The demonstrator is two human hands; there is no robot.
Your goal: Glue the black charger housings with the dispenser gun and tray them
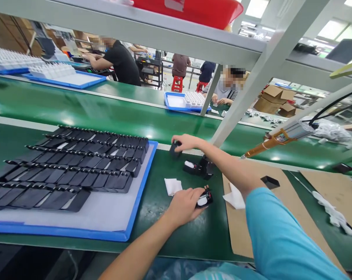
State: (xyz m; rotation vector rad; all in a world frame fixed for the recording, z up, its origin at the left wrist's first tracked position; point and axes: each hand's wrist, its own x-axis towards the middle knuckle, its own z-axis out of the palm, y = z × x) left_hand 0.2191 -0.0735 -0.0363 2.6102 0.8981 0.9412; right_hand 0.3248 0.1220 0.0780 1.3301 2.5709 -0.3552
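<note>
My left hand (185, 205) is closed around the side of a small black plastic housing (204, 200) with a white part, red bits and coppery tabs inside. Farther back, my right hand (188, 142) grips a dark plastic case (175, 149), partly hidden by its fingers. Between the two hands lies another open black housing (190, 166) with a white part, beside a cluster of black pieces (205, 166). A folded white cloth (172, 186) is just beyond my left hand. Rows of black cases (85, 165) stand at the left.
The cases sit on a blue-edged tray (141, 190). Brown cardboard (237, 229) covers the bench at right, bearing a white cloth (234, 196) and a black box part (270, 181). An orange-and-silver driver (269, 144) hangs above. A slanted metal post (237, 109) rises behind my right arm. Co-workers sit beyond.
</note>
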